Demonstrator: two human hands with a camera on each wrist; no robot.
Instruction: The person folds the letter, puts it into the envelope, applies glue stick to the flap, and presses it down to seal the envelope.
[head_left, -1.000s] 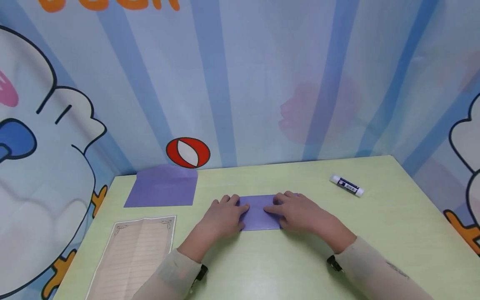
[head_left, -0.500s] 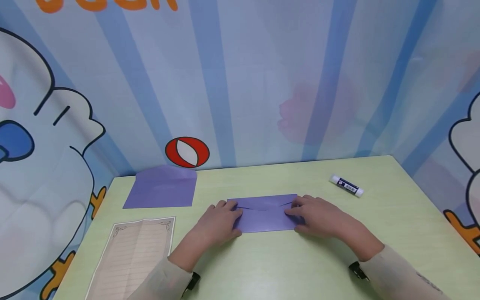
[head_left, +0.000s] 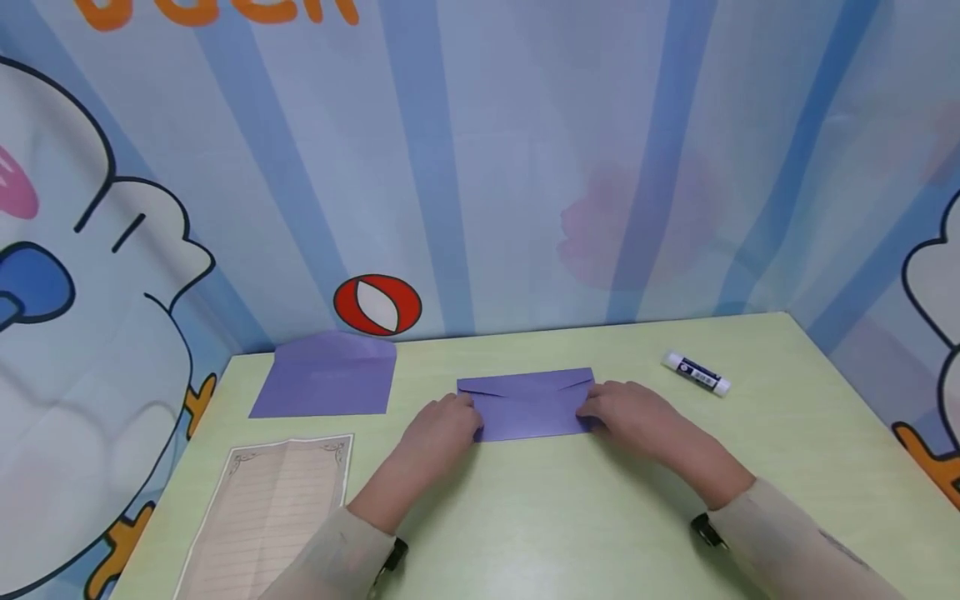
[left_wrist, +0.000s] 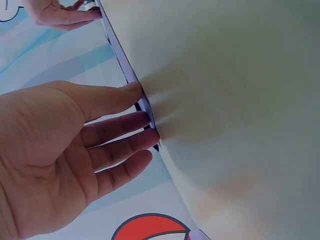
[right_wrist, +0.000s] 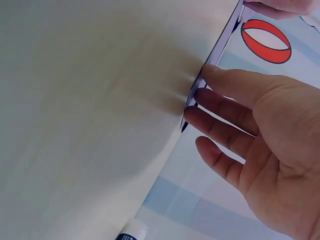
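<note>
A purple envelope (head_left: 528, 408) is between my hands near the middle of the table, its flap folded down along the far side with a slight gap beneath the flap's edge. My left hand (head_left: 441, 427) holds its left end, with thumb and fingertips at the edge in the left wrist view. At the right end, my right hand (head_left: 633, 414) grips it the same way; the right wrist view shows thumb (right_wrist: 220, 77) and two fingers against the thin edge. Both little fingers stay off the paper.
Another purple envelope (head_left: 326, 387) lies at the back left with its flap raised toward the wall. In front of it is a creased, lined sheet of letter paper (head_left: 281, 492). A glue stick (head_left: 696, 372) lies at the back right of the pale table (head_left: 570, 525).
My hands have moved apart from the envelope's face to its two ends, the right one rightward. Over the last half second the envelope has shifted slightly away from me, toward the wall.
</note>
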